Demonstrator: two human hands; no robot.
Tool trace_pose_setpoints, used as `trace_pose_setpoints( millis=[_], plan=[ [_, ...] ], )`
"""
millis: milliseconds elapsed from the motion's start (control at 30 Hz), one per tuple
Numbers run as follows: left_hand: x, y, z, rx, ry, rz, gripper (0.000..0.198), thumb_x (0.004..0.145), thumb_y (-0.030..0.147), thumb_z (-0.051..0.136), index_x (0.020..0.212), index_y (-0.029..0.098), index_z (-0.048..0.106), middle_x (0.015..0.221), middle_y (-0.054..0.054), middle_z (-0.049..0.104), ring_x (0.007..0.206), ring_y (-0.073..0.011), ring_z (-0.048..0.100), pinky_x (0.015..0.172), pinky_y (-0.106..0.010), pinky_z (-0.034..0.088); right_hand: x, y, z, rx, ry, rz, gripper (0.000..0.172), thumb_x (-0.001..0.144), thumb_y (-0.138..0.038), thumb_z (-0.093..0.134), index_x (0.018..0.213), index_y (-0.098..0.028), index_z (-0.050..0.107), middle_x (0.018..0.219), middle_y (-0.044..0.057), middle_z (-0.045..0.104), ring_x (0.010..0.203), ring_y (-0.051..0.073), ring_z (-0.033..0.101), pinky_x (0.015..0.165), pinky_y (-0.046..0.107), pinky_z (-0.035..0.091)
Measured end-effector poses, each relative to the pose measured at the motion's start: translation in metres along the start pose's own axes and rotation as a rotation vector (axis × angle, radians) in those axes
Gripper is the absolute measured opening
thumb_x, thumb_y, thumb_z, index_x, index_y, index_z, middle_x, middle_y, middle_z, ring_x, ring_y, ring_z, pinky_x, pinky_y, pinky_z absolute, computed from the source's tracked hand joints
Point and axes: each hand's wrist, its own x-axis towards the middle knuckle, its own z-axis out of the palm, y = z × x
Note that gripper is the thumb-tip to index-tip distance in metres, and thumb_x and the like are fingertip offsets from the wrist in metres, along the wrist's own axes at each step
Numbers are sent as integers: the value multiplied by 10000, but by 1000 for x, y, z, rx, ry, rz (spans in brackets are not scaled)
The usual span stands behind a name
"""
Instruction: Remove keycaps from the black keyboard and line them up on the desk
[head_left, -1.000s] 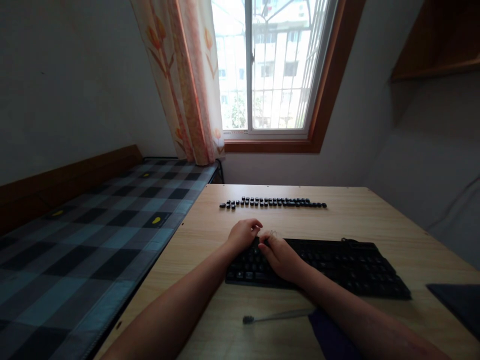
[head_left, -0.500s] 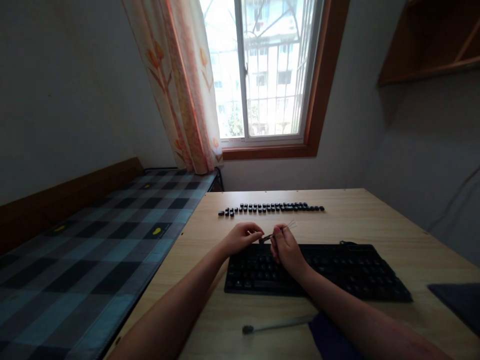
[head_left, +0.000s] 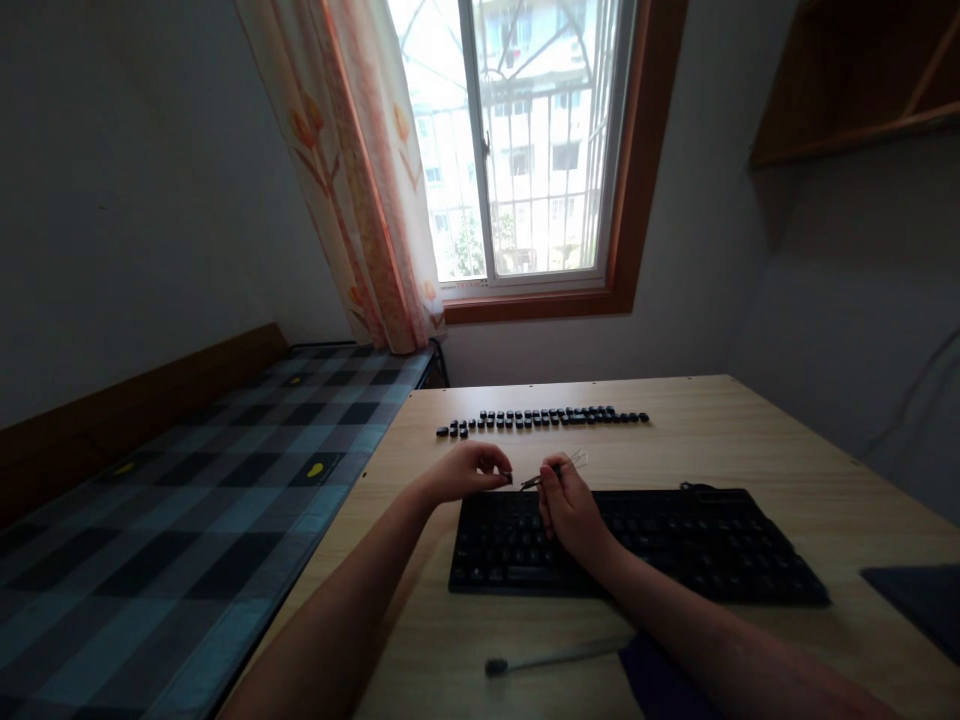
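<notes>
A black keyboard point(head_left: 637, 570) lies across the table with several of its upper keys off. My left hand point(head_left: 469, 472) hovers over its upper left edge, thumb and fingers pinching a small black keycap point(head_left: 509, 478). Just to the right, my right hand point(head_left: 570, 505) is closed around a keycap puller point(head_left: 531, 482); the tool's dark end points left and thin wire loops stick out at the upper right. A small gap separates the keycap from the puller. Beyond the keyboard, loose black keycaps point(head_left: 555, 418) stand in rows.
On the near side of the wooden table point(head_left: 420, 640) lies a thin brush point(head_left: 555, 657), beside a dark purple cloth point(head_left: 660, 680) partly under my right forearm. A dark flat item point(head_left: 915, 600) sits at the right edge. The checked bed point(head_left: 187, 540) borders the table's left.
My left hand has drawn left, away from the puller, with the keycap between its fingers. My right hand has shifted slightly left and down, still holding the puller.
</notes>
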Motion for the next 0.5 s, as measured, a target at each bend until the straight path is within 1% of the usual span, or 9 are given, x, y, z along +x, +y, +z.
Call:
trace_pose_setpoints(
  millis=[67,100,167,267,333,500],
  plan=[
    [-3,-13,-8,118,126,0,159,790,300,668,891,188,718,849,-25,714,744,-147,604,707,-266,474,0,1,0,11,2,14,357,961,-587,403,961,-230,416,531,-92,435,342,89,404,300,169,325],
    [-5,-21,-11,212,183,-6,130,780,280,677,873,200,721,851,-21,712,762,-155,601,734,-278,473,1,2,0,5,-2,12,358,962,-588,400,962,-230,419,528,-92,434,341,89,402,300,167,324],
    [-9,-37,-15,383,262,-41,88,757,243,702,835,217,733,821,-21,700,787,-179,597,772,-306,466,1,2,1,-21,-16,2,354,968,-580,394,953,-228,427,525,-89,436,346,87,404,312,165,326],
    [-14,-53,-13,485,371,-66,95,767,227,702,849,235,750,862,-40,688,840,-201,604,813,-329,463,1,2,1,-56,-31,-15,339,977,-559,391,947,-225,439,524,-84,439,353,84,400,335,166,321],
    [-15,-58,-9,521,423,-60,92,779,238,701,851,243,758,870,-47,683,864,-210,604,838,-342,456,1,3,1,-65,-29,-20,335,977,-553,391,950,-224,444,524,-82,437,353,85,396,344,172,312],
    [-9,-62,-3,590,477,-55,74,785,272,713,837,268,766,831,-35,700,901,-228,605,888,-375,424,2,3,2,-72,-9,-35,335,973,-550,399,951,-221,455,534,-77,441,364,90,396,368,189,308]
  ],
)
